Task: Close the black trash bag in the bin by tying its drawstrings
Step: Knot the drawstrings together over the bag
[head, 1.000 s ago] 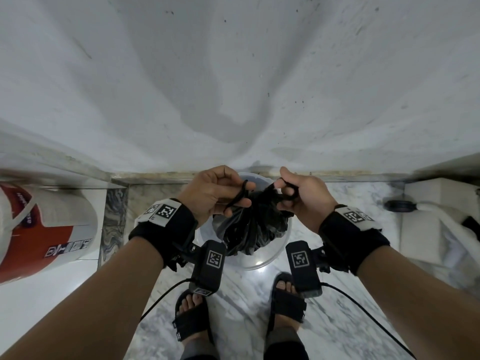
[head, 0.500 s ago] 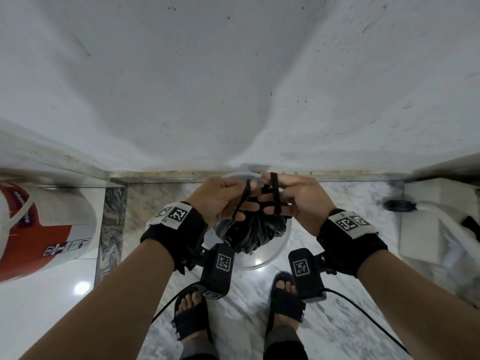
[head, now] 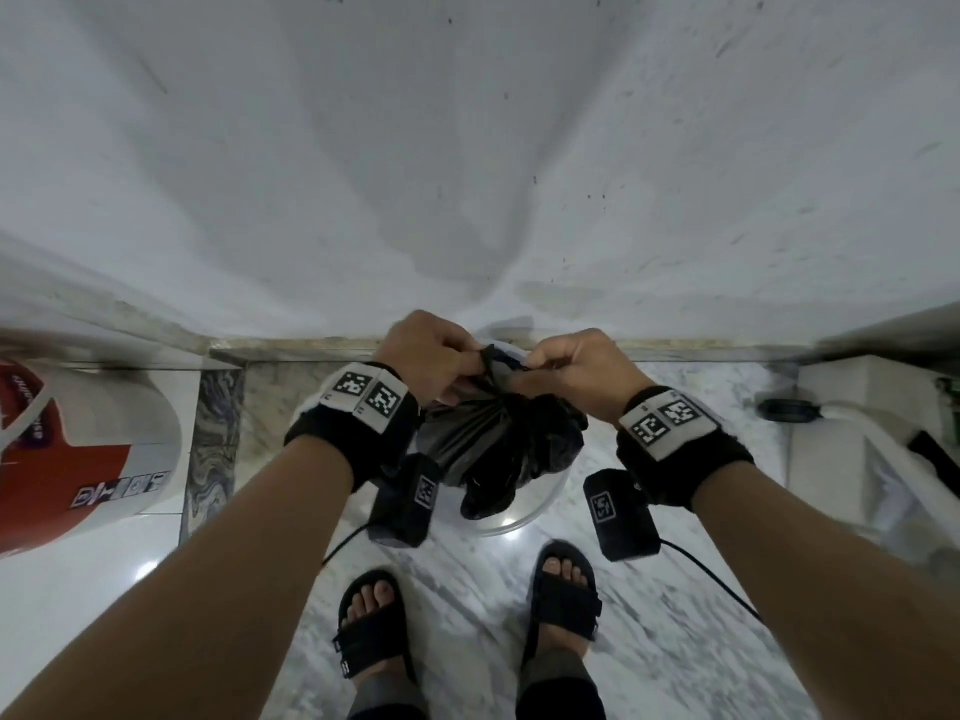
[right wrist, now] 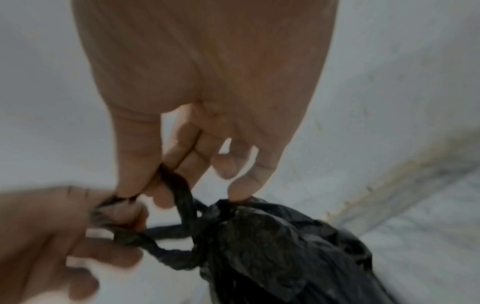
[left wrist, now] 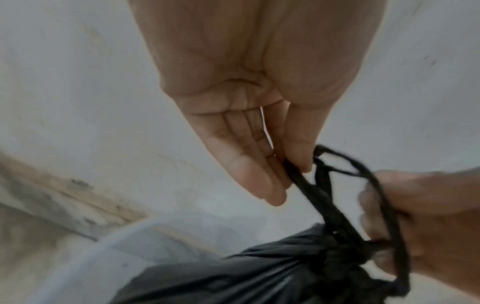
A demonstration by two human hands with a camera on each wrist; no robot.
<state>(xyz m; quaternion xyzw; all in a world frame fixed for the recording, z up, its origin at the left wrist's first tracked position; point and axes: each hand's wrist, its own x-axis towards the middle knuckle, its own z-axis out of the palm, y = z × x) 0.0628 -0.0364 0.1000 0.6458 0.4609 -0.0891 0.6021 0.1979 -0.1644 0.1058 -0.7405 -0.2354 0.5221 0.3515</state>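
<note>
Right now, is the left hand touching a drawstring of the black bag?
Touching. The left wrist view shows the left hand pinching a black drawstring between thumb and fingers, just above the gathered trash bag.

White plastered wall (head: 467, 163) fills the upper view, scuffed with dark specks, 1 inside corner at center. Stained tan skirting strip (head: 291, 344) runs along its base. Grey-veined marble floor (head: 467, 589), darker marble border strip (head: 213, 439) at left, glossy white tile (head: 78, 589) beyond with 1 light glare. White-and-red container (head: 88, 459) far left. White unit (head: 852, 439) far right.
</note>
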